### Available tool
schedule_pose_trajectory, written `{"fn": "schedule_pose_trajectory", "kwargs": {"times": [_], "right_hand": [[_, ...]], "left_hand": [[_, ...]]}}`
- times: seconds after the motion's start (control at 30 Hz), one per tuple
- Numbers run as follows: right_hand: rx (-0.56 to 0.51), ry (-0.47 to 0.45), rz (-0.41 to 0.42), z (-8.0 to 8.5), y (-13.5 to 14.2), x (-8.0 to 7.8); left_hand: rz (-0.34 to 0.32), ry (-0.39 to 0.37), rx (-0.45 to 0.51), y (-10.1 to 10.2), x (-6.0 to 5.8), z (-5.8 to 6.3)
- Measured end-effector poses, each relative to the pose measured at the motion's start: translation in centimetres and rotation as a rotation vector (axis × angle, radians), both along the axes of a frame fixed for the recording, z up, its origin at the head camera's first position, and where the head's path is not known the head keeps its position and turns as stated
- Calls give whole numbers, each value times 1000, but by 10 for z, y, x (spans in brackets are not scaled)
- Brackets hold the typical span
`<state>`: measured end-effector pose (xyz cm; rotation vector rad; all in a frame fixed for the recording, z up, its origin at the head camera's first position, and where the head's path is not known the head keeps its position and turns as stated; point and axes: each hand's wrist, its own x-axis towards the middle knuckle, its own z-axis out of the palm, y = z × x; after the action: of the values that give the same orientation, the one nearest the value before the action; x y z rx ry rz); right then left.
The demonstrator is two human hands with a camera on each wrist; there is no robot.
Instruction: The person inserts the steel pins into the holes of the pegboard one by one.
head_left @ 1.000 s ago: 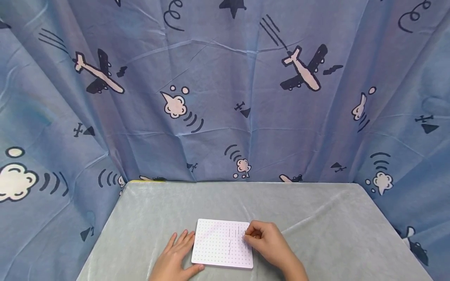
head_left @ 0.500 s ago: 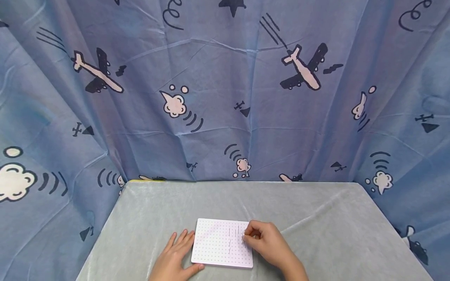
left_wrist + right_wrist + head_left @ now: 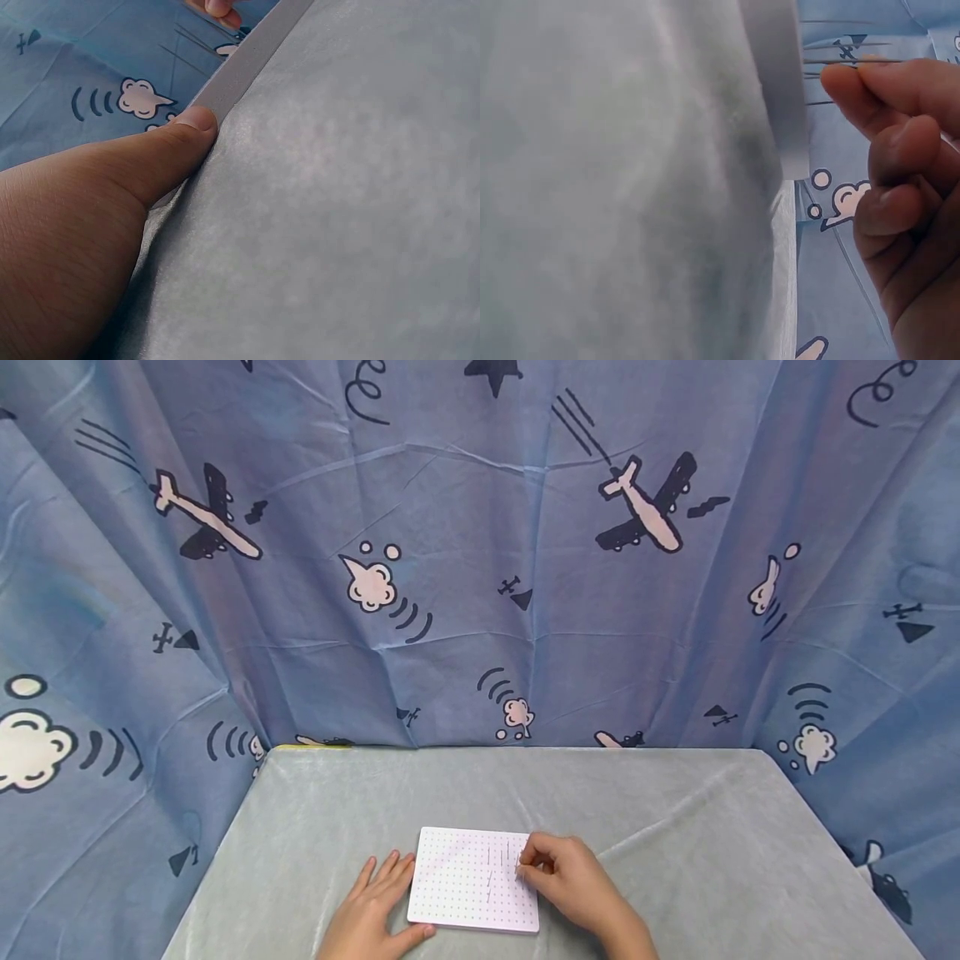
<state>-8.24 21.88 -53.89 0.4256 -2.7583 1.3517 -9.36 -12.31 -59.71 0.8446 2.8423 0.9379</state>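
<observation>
A white board (image 3: 450,889) with a grid of small holes lies on the cloth. Several thin metal needles (image 3: 502,857) stand upright in its right half. Near the board's right edge, my right hand (image 3: 573,881) pinches a needle (image 3: 832,61) between thumb and index finger; the other fingers are curled in. This needle reaches down to the board in the right wrist view. My left hand (image 3: 367,914) lies spread at the board's left side, fingertips by its edge. Its thumb (image 3: 176,142) presses the near side of the board. Part of the board is hidden behind my right fingers.
A grey cloth (image 3: 705,852) covers the table under the board. Behind and at both sides hangs a blue curtain (image 3: 465,568) printed with planes and clouds. The table's back edge runs along the curtain's foot.
My right hand has barely shifted and keeps its pinch on the needle. The left hand and the board stay in place.
</observation>
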Motion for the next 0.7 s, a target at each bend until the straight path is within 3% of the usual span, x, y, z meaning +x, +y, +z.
{"fn": "schedule_pose_trajectory", "kwargs": {"times": [0.7], "right_hand": [[-28,-105,31,1,2,-1]], "left_hand": [[-1,31,3,0,0,-1]]}}
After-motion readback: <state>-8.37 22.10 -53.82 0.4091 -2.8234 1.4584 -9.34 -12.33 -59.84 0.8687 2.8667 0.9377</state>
